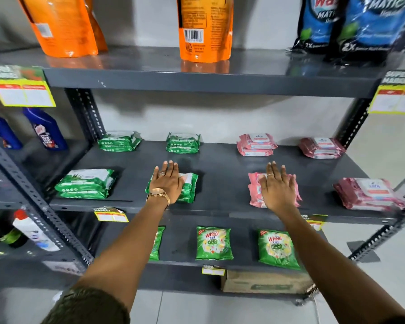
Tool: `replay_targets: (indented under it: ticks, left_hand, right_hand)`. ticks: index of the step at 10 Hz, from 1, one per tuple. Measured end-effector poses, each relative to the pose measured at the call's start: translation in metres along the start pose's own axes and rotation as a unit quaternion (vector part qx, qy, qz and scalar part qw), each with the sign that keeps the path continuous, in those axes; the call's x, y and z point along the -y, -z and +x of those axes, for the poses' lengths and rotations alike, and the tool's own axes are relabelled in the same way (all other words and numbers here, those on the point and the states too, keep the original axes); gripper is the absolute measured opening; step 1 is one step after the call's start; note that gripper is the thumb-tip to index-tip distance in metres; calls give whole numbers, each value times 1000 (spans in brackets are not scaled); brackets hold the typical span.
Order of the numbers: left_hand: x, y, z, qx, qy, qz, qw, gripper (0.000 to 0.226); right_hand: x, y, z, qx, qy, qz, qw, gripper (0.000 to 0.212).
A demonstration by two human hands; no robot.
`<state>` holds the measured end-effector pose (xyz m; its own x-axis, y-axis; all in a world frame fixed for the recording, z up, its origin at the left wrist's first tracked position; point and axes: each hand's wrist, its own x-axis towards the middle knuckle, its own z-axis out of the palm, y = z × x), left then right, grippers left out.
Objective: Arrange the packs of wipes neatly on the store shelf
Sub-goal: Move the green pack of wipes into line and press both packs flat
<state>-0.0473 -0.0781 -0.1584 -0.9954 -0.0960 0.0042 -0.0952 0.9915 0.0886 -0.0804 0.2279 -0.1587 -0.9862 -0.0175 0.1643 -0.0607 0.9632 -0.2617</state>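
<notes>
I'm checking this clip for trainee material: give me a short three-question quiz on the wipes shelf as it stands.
1. True or false: the left hand lies flat on a pink stack.
2. How many wipe stacks sit on the middle shelf?
A) six B) eight C) ten
3. Fill in: the right hand rests on the ____ front stack.

Key:
1. False; it lies on a green front stack.
2. B; four green stacks on the left, such as the back-left one, and four pink stacks on the right, such as the front-right one.
3. pink
</notes>
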Motion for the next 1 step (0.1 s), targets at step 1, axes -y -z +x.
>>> replay_targets:
  ticks: [1]
  left_hand:
    - [-18,22,-17,-147,-79,-41,985,61]
  right_hand:
    - [27,37,-26,-141,77,138,977,50]
